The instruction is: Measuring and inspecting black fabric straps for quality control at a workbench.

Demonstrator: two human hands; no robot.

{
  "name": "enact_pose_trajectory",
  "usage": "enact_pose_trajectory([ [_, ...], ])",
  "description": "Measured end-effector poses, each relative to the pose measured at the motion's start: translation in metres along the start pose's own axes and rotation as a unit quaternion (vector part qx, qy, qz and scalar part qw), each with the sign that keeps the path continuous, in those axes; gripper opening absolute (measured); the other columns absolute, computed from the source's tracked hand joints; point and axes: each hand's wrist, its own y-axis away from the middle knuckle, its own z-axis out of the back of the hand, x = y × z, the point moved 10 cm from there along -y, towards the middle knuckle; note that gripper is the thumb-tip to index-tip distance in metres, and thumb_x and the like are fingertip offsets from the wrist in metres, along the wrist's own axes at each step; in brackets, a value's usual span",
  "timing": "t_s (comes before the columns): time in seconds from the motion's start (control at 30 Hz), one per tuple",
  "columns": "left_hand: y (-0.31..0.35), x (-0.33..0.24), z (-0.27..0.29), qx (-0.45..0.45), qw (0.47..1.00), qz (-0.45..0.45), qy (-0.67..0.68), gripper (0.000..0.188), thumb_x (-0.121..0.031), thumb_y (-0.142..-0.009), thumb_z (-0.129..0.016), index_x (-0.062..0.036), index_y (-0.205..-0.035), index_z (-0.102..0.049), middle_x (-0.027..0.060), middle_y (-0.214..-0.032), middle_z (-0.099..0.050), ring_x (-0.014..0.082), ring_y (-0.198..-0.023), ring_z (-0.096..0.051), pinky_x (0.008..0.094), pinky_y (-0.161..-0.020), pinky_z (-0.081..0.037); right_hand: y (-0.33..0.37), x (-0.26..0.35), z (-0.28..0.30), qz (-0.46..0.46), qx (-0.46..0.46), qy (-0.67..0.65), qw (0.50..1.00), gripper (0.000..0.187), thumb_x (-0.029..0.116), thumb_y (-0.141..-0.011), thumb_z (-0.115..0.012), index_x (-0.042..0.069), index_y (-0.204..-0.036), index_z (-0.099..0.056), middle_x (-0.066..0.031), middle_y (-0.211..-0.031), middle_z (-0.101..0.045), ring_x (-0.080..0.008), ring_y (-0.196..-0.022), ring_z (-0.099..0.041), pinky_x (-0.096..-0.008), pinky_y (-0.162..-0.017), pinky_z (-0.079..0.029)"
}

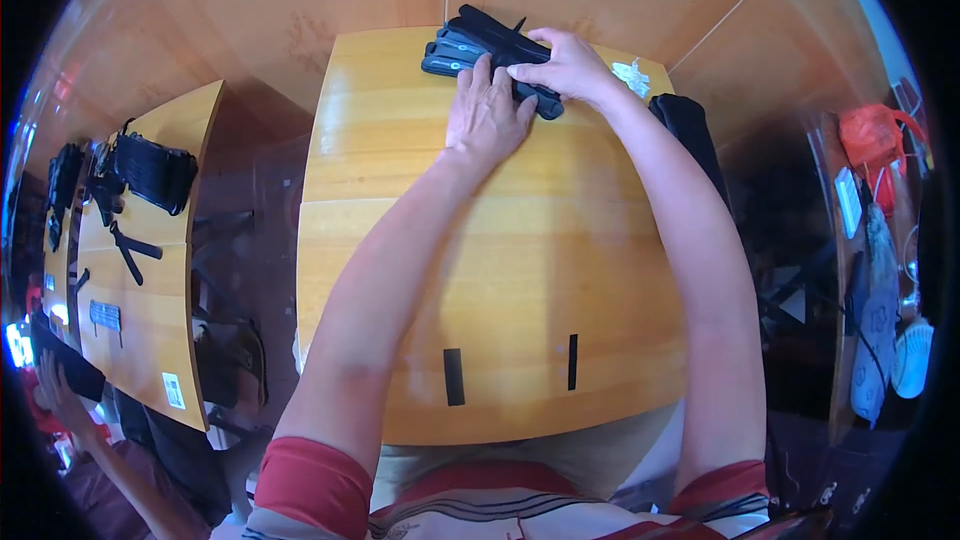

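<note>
At the far edge of the wooden table (470,240) lies a bundle of long black fabric-like pieces (490,33); their exact kind is unclear. Grey-blue flat pieces (450,52) show along its left side. My left hand (487,112) rests on the near side of the bundle, its fingers stretched forward and touching it. From the right, my right hand (568,67) grips the bundle's right part, thumb toward the left and fingers over the top. Part of the bundle is hidden beneath both hands.
White crumpled material (632,77) lies at the far right corner, beside a black object (688,130). Two black strips (454,377) mark the near tabletop. Left is another table with a black bag (155,172); a person's hand (62,395) shows there. A red bag (868,135) sits at right.
</note>
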Motion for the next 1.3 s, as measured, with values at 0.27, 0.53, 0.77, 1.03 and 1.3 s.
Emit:
enact_pose_trajectory([
  [0.27, 0.001, -0.011, -0.001, -0.004, 0.998, -0.055, -0.015, 0.046, -0.038, -0.087, -0.064, 0.0023, -0.109, -0.058, 0.0297, -0.125, -0.054, 0.0439, -0.114, -0.049, 0.0460, -0.100, -0.039, -0.005, 0.043, -0.011, 0.123, -0.049, 0.409, 0.903, 0.061, 0.022, -0.072, -0.063, 0.007, -0.130, -0.053, -0.0246, -0.103, -0.067, -0.0415, -0.099, -0.064, -0.0506, -0.085, -0.052],
  [0.53, 0.002, -0.007, -0.002, -0.023, 0.999, -0.039, -0.026, 0.048, -0.040, -0.088, -0.063, 0.0027, -0.109, -0.060, 0.0271, -0.125, -0.055, 0.0421, -0.113, -0.050, 0.0449, -0.100, -0.040, -0.002, 0.056, -0.008, 0.243, -0.097, 0.433, 0.863, 0.046, 0.029, -0.081, -0.065, 0.004, -0.119, -0.059, -0.0245, -0.108, -0.065, -0.0392, -0.095, -0.066, -0.0483, -0.080, -0.054],
  [0.77, 0.003, -0.014, 0.000, 0.007, 0.999, -0.025, -0.020, 0.051, -0.044, -0.088, -0.061, 0.0024, -0.109, -0.061, 0.0264, -0.125, -0.055, 0.0403, -0.113, -0.050, 0.0428, -0.100, -0.039, -0.019, 0.039, -0.004, 0.188, -0.063, 0.438, 0.877, 0.028, 0.029, -0.087, -0.063, 0.002, -0.091, -0.071, -0.0222, -0.088, -0.070, -0.0384, -0.086, -0.068, -0.0491, -0.075, -0.054],
  [1.03, 0.001, -0.010, -0.005, 0.030, 0.997, -0.030, -0.068, 0.052, -0.047, -0.085, -0.064, -0.0018, -0.110, -0.059, 0.0196, -0.127, -0.054, 0.0336, -0.109, -0.052, 0.0415, -0.094, -0.045, -0.029, 0.040, 0.007, 0.174, -0.089, 0.411, 0.890, 0.029, 0.029, -0.089, -0.062, 0.002, -0.090, -0.071, -0.0224, -0.087, -0.070, -0.0387, -0.085, -0.069, -0.0501, -0.073, -0.054],
  [1.3, 0.002, -0.016, 0.002, 0.010, 0.998, -0.038, -0.057, 0.052, -0.047, -0.085, -0.064, -0.0010, -0.108, -0.061, 0.0197, -0.122, -0.057, 0.0338, -0.108, -0.053, 0.0410, -0.095, -0.044, -0.039, 0.033, 0.036, 0.109, -0.158, 0.391, 0.900, 0.027, 0.029, -0.092, -0.059, 0.005, -0.096, -0.071, -0.0218, -0.093, -0.070, -0.0391, -0.089, -0.068, -0.0508, -0.074, -0.053],
])
